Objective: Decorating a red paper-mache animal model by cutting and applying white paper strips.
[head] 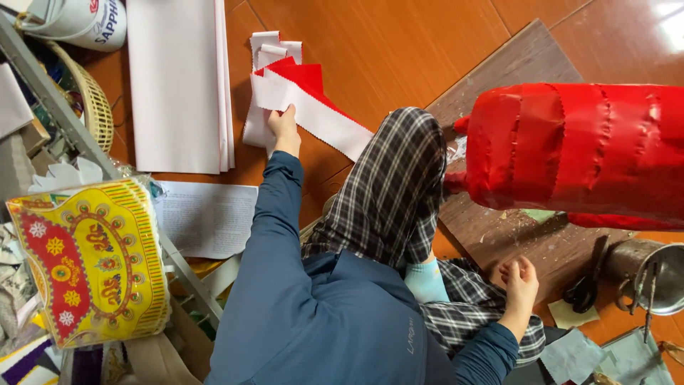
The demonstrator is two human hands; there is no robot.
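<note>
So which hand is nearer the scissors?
Right. The right hand rests on the board just left of the scissors, apart from them. The left hand is far across the floor, gripping the red-and-white strip.

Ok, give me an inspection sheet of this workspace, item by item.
Surface: glossy orange-brown tiled floor with a dark wooden board laid on it.
Job's things: red and white scallop-edged paper strip, gripped by the left hand; big red paper-covered form on the board.
Clutter: white paper sheets, yellow and red patterned paper packet, woven basket, black scissors, metal tin, paper scraps.
Hands: right hand rests loosely curled beside the knee, holding nothing; its fingers are bent.
Cables: nothing seen.
Surroundings: grey metal frame on the left.
</note>
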